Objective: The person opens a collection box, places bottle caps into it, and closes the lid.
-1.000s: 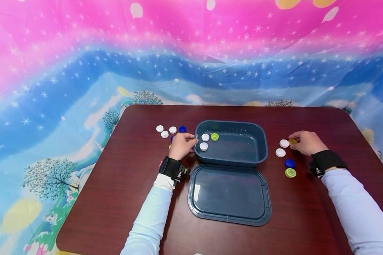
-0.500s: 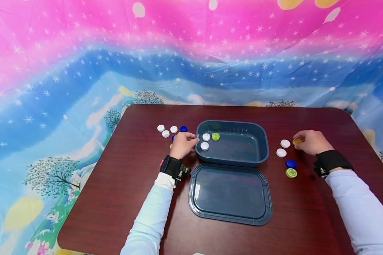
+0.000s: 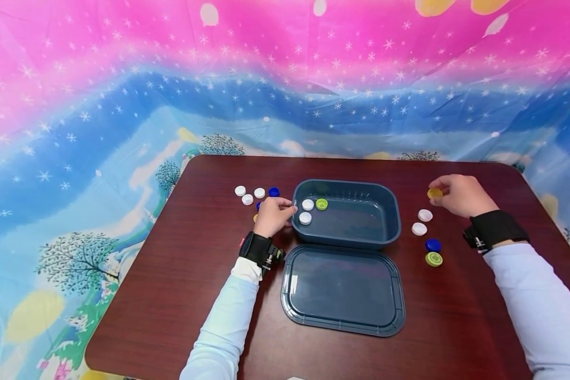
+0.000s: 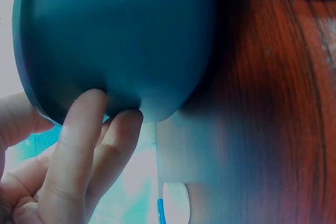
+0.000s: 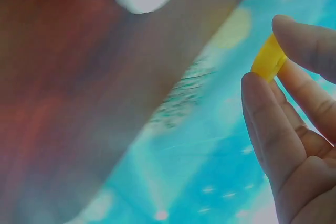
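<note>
My right hand (image 3: 466, 196) pinches a yellow bottle cap (image 5: 269, 59) between thumb and fingertips, raised above the table at the right. Just below it lie two white caps (image 3: 425, 215), a blue cap (image 3: 433, 245) and a green cap (image 3: 434, 259). With the thumb over the rim and fingers against the outer wall, my left hand (image 3: 272, 215) grips the left end of a dark grey plastic container (image 3: 395, 228). Inside, near that end, sit two white caps (image 3: 305, 218) and a green cap (image 3: 321, 204).
In front of the container lies its flat grey lid (image 3: 343, 289). Left of the container are several white caps (image 3: 247, 199), blue caps (image 3: 273, 192) and a yellow one partly behind my left hand. A patterned cloth (image 3: 285, 105) hangs behind the brown table (image 3: 180, 274).
My right hand has lifted the yellow cap off the table, up and away from the white caps beside it. The left hand stays on the container's edge.
</note>
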The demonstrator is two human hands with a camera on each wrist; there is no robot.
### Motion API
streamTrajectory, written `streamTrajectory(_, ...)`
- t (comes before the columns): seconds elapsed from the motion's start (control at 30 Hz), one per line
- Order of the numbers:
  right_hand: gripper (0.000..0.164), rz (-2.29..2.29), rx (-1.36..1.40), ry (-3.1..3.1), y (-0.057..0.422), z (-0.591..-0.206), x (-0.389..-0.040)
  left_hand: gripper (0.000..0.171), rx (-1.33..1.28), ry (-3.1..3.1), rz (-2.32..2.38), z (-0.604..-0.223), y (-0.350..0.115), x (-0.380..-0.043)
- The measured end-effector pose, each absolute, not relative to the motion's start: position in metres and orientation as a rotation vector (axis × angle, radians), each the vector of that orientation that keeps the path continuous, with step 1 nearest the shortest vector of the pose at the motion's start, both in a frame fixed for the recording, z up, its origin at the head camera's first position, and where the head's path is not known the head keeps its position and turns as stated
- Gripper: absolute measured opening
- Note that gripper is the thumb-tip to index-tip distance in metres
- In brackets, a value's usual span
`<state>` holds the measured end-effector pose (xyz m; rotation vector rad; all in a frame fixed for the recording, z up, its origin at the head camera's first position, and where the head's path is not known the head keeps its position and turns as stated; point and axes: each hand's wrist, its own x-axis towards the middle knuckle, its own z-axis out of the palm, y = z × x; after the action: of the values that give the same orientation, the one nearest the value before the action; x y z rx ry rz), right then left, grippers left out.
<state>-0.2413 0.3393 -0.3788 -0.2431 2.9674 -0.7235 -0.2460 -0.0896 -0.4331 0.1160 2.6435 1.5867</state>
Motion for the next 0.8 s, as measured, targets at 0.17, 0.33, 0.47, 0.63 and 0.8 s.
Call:
streamTrajectory(0.17,0.034,-0.706,-0.34,2.973,0.312,-0.357,-0.246,0.022,0.117,2.642,1.587,-0.432,-0.09,-0.245)
streamTrajectory(0.33,0.029,-0.683,-0.462,3.0,0.285,-0.34,-0.252,0.021,0.125,2.628,1.598,-0.432,-0.09,-0.246)
streamTrajectory(0.47,0.029,-0.664,-0.548,3.0,0.26,-0.331,-0.258,0.021,0.119,2.627,1.598,-0.432,-0.09,-0.246)
streamTrajectory(0.63,0.031,-0.65,-0.655,2.974,0.227,-0.328,-0.265,0.022,0.119,2.624,1.599,-0.432,-0.092,-0.245)
streamTrajectory(0.8,0.028,-0.632,-0.776,2.95,0.198,-0.331,-0.27,0.024,0.124,2.615,1.606,-0.432,-0.092,-0.245)
